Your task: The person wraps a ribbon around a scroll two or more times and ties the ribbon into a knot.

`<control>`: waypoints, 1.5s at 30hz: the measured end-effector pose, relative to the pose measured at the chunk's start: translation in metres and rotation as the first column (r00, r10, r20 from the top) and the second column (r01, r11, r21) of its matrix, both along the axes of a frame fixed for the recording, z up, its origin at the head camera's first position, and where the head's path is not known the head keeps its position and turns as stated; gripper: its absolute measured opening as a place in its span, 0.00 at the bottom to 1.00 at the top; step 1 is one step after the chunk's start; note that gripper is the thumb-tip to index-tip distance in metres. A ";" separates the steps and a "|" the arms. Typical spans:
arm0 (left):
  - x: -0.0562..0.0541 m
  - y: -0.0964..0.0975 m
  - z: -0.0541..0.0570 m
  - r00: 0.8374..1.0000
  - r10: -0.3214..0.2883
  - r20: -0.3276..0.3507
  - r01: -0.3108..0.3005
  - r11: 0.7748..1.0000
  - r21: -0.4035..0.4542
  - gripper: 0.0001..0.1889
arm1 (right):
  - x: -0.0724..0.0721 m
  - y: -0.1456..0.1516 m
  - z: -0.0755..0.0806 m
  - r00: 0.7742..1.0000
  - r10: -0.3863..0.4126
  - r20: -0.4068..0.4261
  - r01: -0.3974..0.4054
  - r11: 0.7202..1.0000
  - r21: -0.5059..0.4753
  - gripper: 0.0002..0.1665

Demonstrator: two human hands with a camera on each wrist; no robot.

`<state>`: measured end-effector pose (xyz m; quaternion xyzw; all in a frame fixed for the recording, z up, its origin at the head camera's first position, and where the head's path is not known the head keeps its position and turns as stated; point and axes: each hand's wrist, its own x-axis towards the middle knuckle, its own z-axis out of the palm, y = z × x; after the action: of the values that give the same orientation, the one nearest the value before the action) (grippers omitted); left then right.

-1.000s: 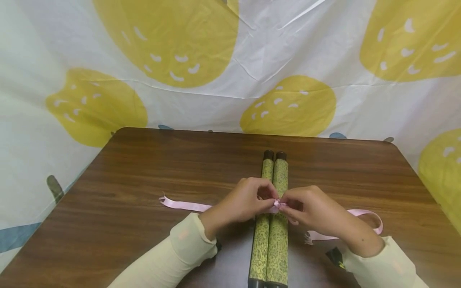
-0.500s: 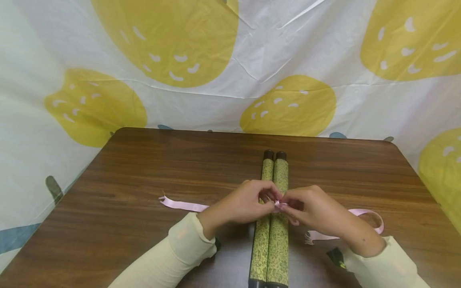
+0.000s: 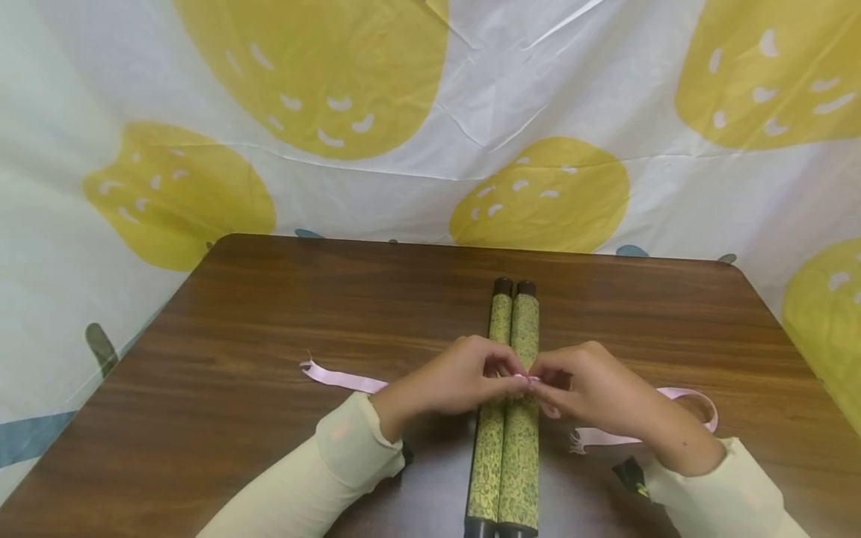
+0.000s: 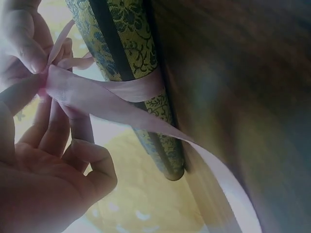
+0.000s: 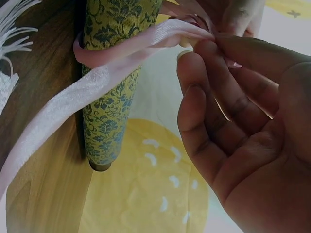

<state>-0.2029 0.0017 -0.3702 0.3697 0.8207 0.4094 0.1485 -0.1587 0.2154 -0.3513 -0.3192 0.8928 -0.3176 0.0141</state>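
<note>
Head view: I see left hand (image 3: 460, 377) and right hand (image 3: 599, 388) pinching pink ribbon (image 3: 346, 378) between them, fingers masking its middle; patterned rolls (image 3: 520, 467) beneath, near ends cropped. Left wrist: ribbon tail leaves frame. Right wrist: left hand mostly cut off.

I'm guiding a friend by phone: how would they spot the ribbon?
On the brown table, two patterned green rolls lie side by side. The ribbon loops around them, pinched above by the left hand and right hand. Unlike them, it is pink and flat, with frayed ends.
</note>
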 end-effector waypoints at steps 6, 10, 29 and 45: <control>0.000 -0.002 0.003 1.000 0.007 -0.020 -0.007 1.000 0.005 0.04 | 0.000 0.002 0.003 1.000 -0.010 -0.001 0.010 1.000 0.012 0.03; 0.001 -0.003 0.004 1.000 0.011 -0.028 -0.012 1.000 -0.013 0.05 | 0.000 0.002 0.004 1.000 -0.012 -0.006 0.012 1.000 0.000 0.03; -0.001 -0.003 0.001 0.998 0.019 -0.053 -0.020 1.000 -0.023 0.04 | -0.002 -0.002 -0.002 0.995 -0.096 0.026 0.099 0.983 -0.158 0.06; 0.001 -0.003 0.001 0.998 0.026 -0.056 -0.028 0.999 -0.034 0.04 | -0.004 -0.004 -0.009 0.986 -0.164 0.006 0.162 0.965 -0.205 0.04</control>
<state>-0.2020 -0.0010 -0.3689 0.3674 0.8365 0.3864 0.1265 -0.1627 0.2119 -0.3599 -0.2462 0.8785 -0.4063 -0.0499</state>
